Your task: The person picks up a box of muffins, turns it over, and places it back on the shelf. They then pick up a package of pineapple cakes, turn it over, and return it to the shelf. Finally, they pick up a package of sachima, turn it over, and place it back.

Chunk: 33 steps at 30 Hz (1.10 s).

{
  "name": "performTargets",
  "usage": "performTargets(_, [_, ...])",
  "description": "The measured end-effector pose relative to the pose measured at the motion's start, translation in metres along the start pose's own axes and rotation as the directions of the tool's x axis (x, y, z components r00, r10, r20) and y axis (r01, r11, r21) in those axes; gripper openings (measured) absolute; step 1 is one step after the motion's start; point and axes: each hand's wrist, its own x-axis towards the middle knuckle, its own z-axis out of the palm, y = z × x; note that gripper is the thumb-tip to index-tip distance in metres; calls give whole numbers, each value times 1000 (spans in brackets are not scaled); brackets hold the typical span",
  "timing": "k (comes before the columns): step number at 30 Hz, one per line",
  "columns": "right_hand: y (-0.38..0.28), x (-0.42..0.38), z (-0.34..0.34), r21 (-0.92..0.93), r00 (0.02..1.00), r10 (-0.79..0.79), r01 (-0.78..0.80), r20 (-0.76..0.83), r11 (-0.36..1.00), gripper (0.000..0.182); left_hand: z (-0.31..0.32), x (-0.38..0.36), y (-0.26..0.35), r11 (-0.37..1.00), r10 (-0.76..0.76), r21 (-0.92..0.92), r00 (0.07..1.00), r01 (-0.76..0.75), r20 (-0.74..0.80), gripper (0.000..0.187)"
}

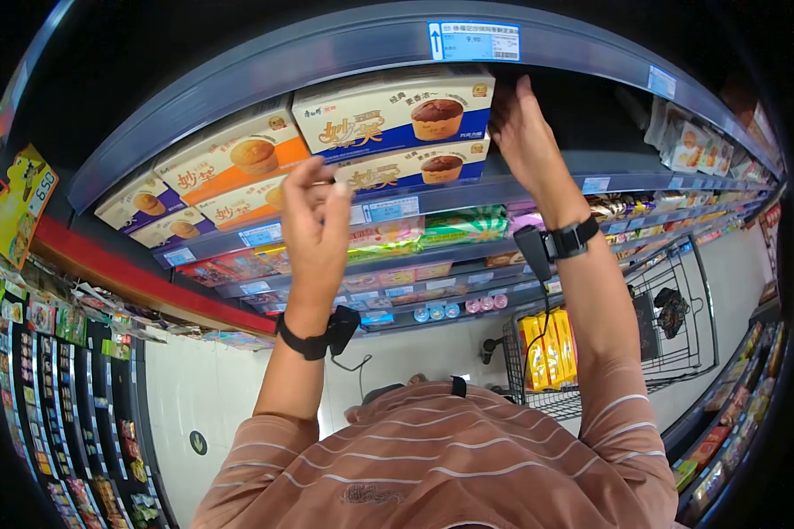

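While the right hand lies w/ fingers extended flat on the right end of the upper white-and-blue cardboard cake box, the left hand hangs in front of the stack, fingers half curled and gripping nothing.

Location: the box sits on the grey top shelf, far up, stacked on the lower white-and-blue cake box.

Step, est.: contact made at one end only; no lift seen. A pull-out would call for the left hand at the box's left end, both palms pressing inward, then a level draw toward the near side.

Qty:
- white-and-blue boxes: 2
- white-and-orange cake boxes, left of those: 2
- white-and-purple cake boxes, far left: 2
- black wrist bands: 2, one per arm
- wire shopping cart, lower right: 1, w/ yellow packs; count unclear.
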Motion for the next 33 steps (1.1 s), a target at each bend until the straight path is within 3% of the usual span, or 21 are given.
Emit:
performTargets(2, [3, -9, -1, 21, 1000, -14, 13, 26, 1000, 80, -9, 0, 0, 981, 65, 183, 998, -60, -22, 41])
performTargets(8, [5, -27, 6, -53, 997, -75, 77, 33, 996, 84, -5, 5, 4, 920, 179, 357, 984, -164, -9, 48])
performTargets(11, [5, -34, 10, -68, 996, -92, 93, 14, 993, 82, -8, 5, -3, 942, 177, 303, 981, -145, -79, 48])
performTargets(19, [3, -45, 19, -127, 993, -116, 119, 27, 985, 84, -5, 7, 3, 931, 165, 332, 986, -153, -9, 48])
performTargets(22, [2, -46, 19, -157, 992, -115, 121, 45, 980, 95, -4, 8, 4, 934, 157, 326, 988, -149, 4, 49])
performTargets(33, [2, -30, 16, -221, 991, -134, 130, -2, 967, 82, -16, -5, -7, 953, 118, 280, 993, -114, 4, 45])
